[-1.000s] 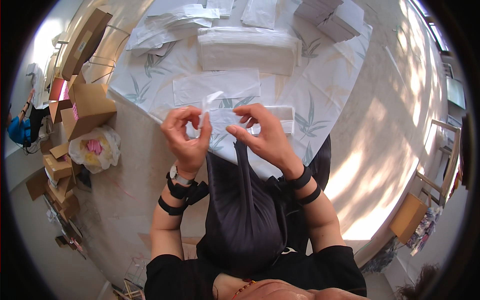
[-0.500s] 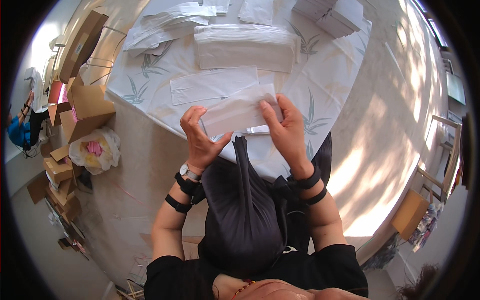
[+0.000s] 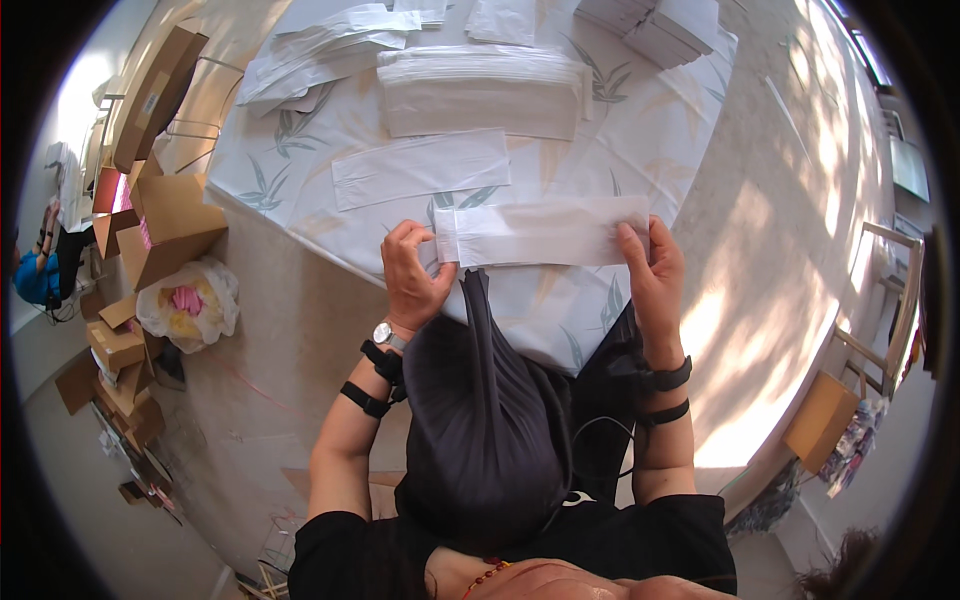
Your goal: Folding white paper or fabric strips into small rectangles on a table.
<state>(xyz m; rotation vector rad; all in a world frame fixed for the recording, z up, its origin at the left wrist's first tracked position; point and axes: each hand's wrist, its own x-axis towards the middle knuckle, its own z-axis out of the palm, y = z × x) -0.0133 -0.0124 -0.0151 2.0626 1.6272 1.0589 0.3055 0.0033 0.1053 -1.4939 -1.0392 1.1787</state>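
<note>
A long, flat white paper bag [image 3: 550, 232] is stretched out level above the near edge of the table. My left hand [image 3: 412, 272] pinches its left end, where a narrow folded band shows. At the other end my right hand [image 3: 657, 290] grips the paper, thumb on top and fingers behind. Just beyond it, a similar single white paper bag [image 3: 420, 170] lies flat on the patterned tablecloth [image 3: 560, 165]. Farther back sits a thick stack of the same white paper [image 3: 480, 105].
A loose fanned pile of white paper [image 3: 330, 50] lies far left on the table, and a white bundle [image 3: 660, 30] far right. Cardboard boxes [image 3: 175, 220] and a plastic bag [image 3: 190, 300] stand on the floor to the left. Another person [image 3: 38, 280] is at far left.
My right hand has moved right, and the paper bag has gone from tilted and partly bunched to straight and fully extended. My left hand has shifted slightly right and down.
</note>
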